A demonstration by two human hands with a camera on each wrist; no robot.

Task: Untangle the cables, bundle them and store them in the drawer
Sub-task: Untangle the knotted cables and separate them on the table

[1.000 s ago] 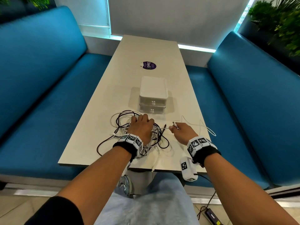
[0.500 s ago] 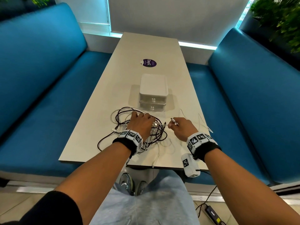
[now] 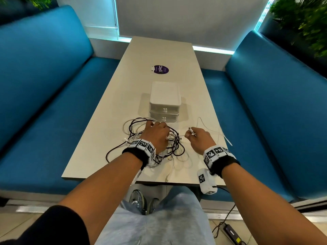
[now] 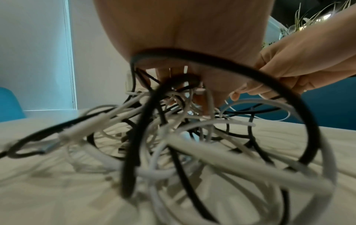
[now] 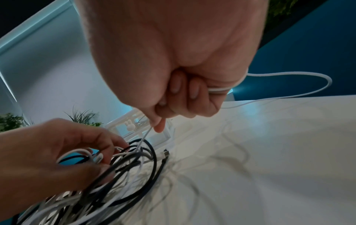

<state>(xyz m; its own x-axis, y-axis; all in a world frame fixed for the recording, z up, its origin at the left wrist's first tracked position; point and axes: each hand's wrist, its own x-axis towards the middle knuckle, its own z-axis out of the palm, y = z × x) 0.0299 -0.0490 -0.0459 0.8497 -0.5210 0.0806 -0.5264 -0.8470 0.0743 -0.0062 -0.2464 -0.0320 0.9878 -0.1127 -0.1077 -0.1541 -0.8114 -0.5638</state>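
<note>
A tangle of black and white cables (image 3: 172, 152) lies on the near end of the table (image 3: 159, 50). My left hand (image 3: 156, 131) sits on top of the tangle, and its fingers (image 5: 108, 143) curl into the loops and pinch some of them. My right hand (image 3: 198, 137), just right of the tangle, grips a thin white cable (image 5: 289, 74). The cable's plug (image 3: 192, 131) sticks up from the fist. One stretch runs taut into the tangle, and the rest trails off to the right. Behind the cables stands the white two-drawer box (image 3: 165, 101), with both drawers closed.
Blue sofa benches (image 3: 53, 103) flank the table on both sides. A purple round sticker (image 3: 161, 69) is on the tabletop beyond the box. Plants (image 3: 304, 20) stand at the back right. A black power adapter (image 3: 231, 234) lies on the floor near my knees.
Both hands stay at the tangle with the same holds. The cable loops have shifted only slightly.
</note>
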